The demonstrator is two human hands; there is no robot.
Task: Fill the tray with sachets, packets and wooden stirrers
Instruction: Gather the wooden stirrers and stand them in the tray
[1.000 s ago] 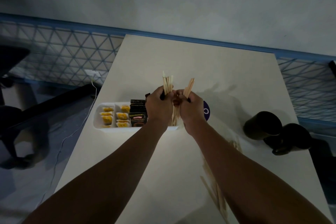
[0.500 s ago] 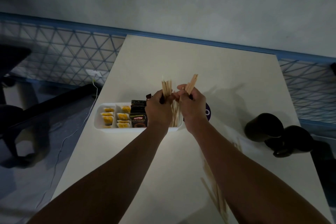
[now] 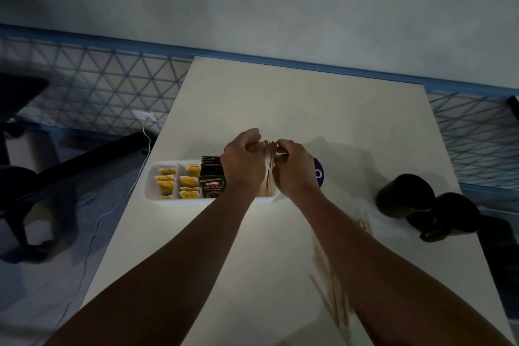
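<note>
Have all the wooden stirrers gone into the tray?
No, a scatter of loose wooden stirrers lies on the table nearer the camera, outside the white tray.

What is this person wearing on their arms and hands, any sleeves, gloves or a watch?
Nothing visible. The left hand and right hand are gloveless; both forearms are bare to the frame edge, with no sleeve, watch or bracelet. Dim light could hide a ring.
</note>
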